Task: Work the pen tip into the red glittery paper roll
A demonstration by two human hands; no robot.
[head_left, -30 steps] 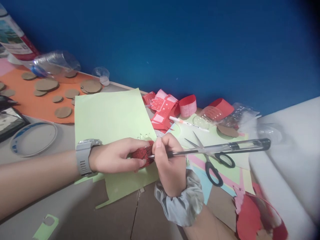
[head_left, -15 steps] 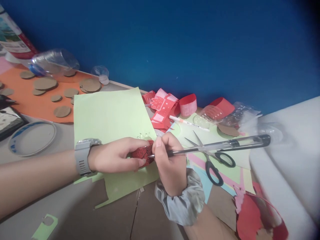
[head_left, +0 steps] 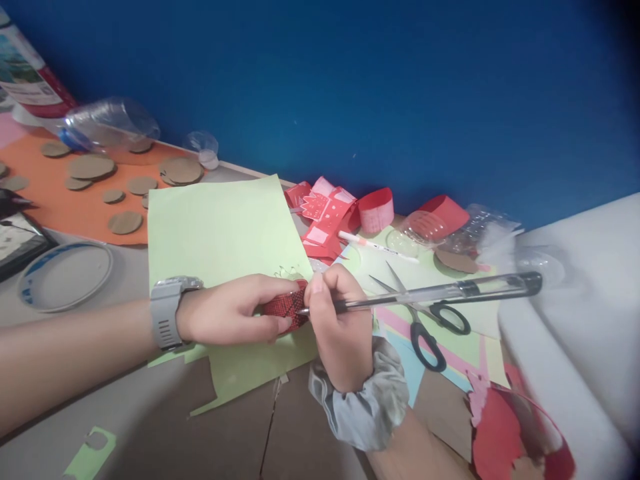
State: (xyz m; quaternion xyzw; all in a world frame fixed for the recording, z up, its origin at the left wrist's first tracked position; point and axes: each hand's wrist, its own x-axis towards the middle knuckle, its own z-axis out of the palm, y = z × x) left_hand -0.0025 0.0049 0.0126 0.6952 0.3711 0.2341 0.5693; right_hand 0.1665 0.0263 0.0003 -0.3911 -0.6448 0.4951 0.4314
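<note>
My left hand (head_left: 235, 310), with a grey watch (head_left: 170, 313) on its wrist, pinches a small red piece (head_left: 286, 308) covered in black crisscross lines. My right hand (head_left: 337, 320) grips a clear pen (head_left: 440, 293) with a dark cap on its far end. The pen's tip touches the lined surface of the red piece. Beneath both hands lies a light green paper sheet (head_left: 220, 227) with a jagged lower edge. Some small pen marks show on the sheet just above the fingers. A grey scrunchie (head_left: 367, 400) circles my right wrist.
Black-handled scissors (head_left: 415, 313) lie open on coloured papers at right. Red paper rings (head_left: 376, 210) and a white marker (head_left: 377, 247) sit behind. Cardboard discs (head_left: 90, 167) rest on orange paper at left, near a plastic bottle (head_left: 113, 123) and a tape roll (head_left: 65, 277). A blue wall (head_left: 325, 87) bounds the back.
Almost nothing differs. Both hands keep their hold, and the pen's tip stays on the red piece with only a very slight shift of the pen.
</note>
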